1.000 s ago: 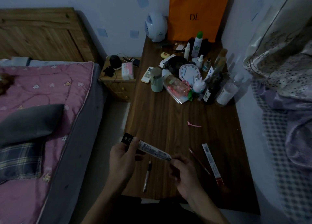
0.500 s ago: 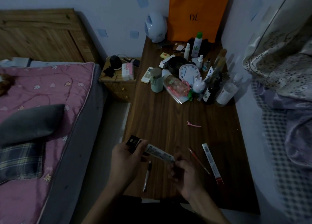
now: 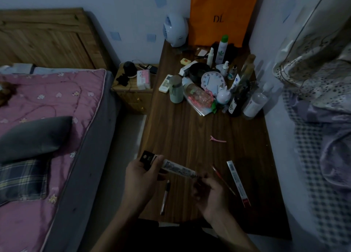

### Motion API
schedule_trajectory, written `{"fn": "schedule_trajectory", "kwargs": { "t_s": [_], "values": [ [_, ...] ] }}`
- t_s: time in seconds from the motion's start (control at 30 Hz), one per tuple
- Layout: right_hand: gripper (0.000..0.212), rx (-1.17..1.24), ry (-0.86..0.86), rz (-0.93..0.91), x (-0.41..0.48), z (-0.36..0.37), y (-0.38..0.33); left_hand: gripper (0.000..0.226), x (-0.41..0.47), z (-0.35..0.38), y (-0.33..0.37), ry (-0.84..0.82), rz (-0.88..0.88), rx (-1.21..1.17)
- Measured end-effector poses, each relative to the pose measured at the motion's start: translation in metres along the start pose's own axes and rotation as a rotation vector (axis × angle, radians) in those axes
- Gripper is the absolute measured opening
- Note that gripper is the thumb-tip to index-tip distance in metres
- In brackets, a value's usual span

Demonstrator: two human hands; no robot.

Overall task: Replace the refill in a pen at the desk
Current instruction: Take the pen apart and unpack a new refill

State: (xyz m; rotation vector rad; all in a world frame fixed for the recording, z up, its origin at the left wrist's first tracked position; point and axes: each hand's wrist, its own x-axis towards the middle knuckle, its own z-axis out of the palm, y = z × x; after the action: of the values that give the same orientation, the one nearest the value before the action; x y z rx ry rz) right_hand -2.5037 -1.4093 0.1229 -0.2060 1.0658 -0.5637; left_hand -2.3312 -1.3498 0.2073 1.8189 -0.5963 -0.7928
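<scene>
The grip of the left hand is closed around the black card end of a long, narrow refill pack, thumb on top and fingers curled beneath it. The pack is held in the air above the near edge of the desk, slanting down towards the right. There the right hand meets it, its fingers curled and its fingertips pinching the lower tip of the pack; what exactly sits between those fingertips is too dark to tell.

The pen lies on the desk below the pack, between the two hands and touching neither, its length pointing away from the person. Just to the right of the right hand a thin red refill lies slantwise on the wood, and beside it a second flat pack with a red end. Farther up the desk is a pink hair clip, well apart from the hands. Bottles, a white clock and an orange bag crowd the far end. A bed with a pink quilt stands to the left
</scene>
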Motion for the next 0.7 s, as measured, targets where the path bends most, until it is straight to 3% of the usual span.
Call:
{"fn": "schedule_trajectory", "kwargs": {
  "t_s": [0.3,0.4,0.5,0.6,0.7],
  "values": [
    [0.032,-0.060,-0.019,0.000,0.011,0.005,-0.001,0.020,0.009,-0.003,-0.009,0.034,-0.033,-0.070],
    [0.021,-0.081,-0.019,-0.009,0.013,0.003,-0.001,0.021,0.011,-0.003,-0.012,0.030,-0.049,-0.105],
    [0.019,-0.097,-0.021,-0.015,0.016,0.002,-0.003,0.024,0.012,-0.006,-0.017,-0.054,-0.063,-0.175],
    [0.015,-0.092,-0.039,-0.009,0.019,0.004,-0.005,0.042,0.015,-0.006,-0.032,-0.175,-0.153,-0.284],
    [0.011,-0.063,-0.071,0.006,0.022,0.007,-0.006,0.032,0.016,0.000,-0.044,-0.224,-0.284,-0.417]
  ]
}}
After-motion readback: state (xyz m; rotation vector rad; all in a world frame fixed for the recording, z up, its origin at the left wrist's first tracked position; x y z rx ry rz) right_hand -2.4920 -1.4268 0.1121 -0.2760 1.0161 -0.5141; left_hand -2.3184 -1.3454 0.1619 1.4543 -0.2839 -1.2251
